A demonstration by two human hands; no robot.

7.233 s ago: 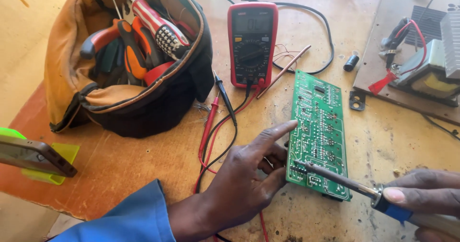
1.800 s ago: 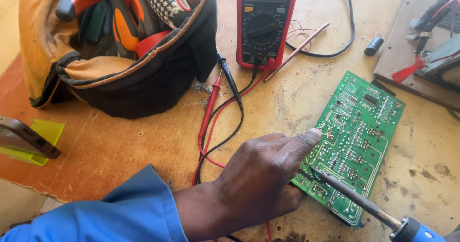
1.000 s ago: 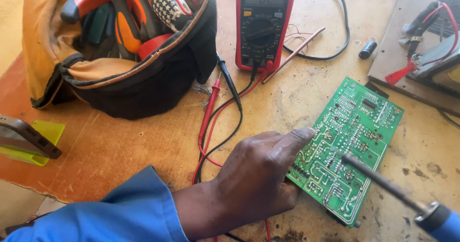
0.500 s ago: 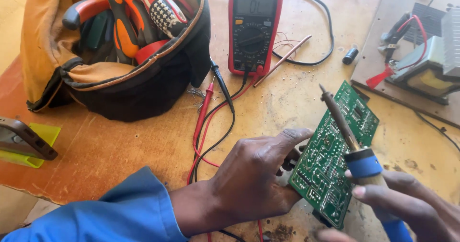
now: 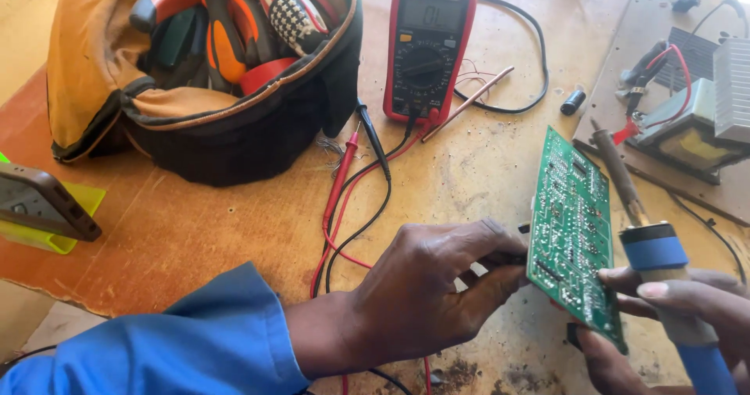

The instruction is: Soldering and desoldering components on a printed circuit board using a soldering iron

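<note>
A green circuit board point(image 5: 573, 225) is tilted up off the wooden bench, solder side toward me. My left hand point(image 5: 422, 285), in a blue sleeve, pinches the board's left edge. My right hand point(image 5: 680, 317) grips a soldering iron point(image 5: 648, 239) with a blue handle; its metal tip points up and away, beside the board's right edge. Fingers of the right hand also touch the board's lower right corner.
A red multimeter point(image 5: 428, 45) lies at the back with red and black probes point(image 5: 355, 160) trailing toward me. An open orange-and-black tool bag point(image 5: 211, 67) full of pliers stands at left. A transformer assembly on a board point(image 5: 687, 121) sits at right. A phone on a yellow stand point(image 5: 43, 207) is at the far left.
The board was lying flat under my left hand; now it is lifted and held on edge. The soldering iron has swung from touching the board to pointing upward beside it.
</note>
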